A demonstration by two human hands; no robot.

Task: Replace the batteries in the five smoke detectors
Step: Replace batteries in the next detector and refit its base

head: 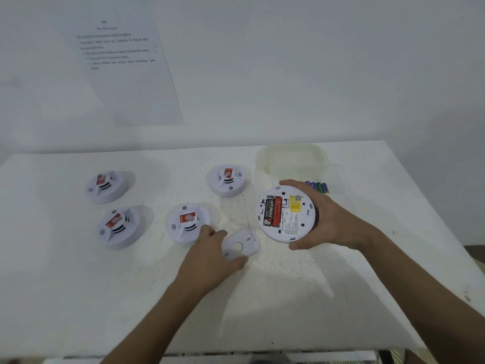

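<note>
The right hand [325,219] is gripping the opened detector [286,214] by its rim, old batteries [273,211] facing up, while the left hand [210,254] is pinching the cover [242,245] on the tabletop [301,298]; best parking it close, then prying the cells out.

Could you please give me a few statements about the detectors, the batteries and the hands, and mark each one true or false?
1. The right hand holds the opened detector. True.
2. Its battery bay is empty. False: two batteries sit in it.
3. The left hand holds the cover plate. True.
4. All five detectors lie face down. False: four detectors sit closed, face up.
</note>
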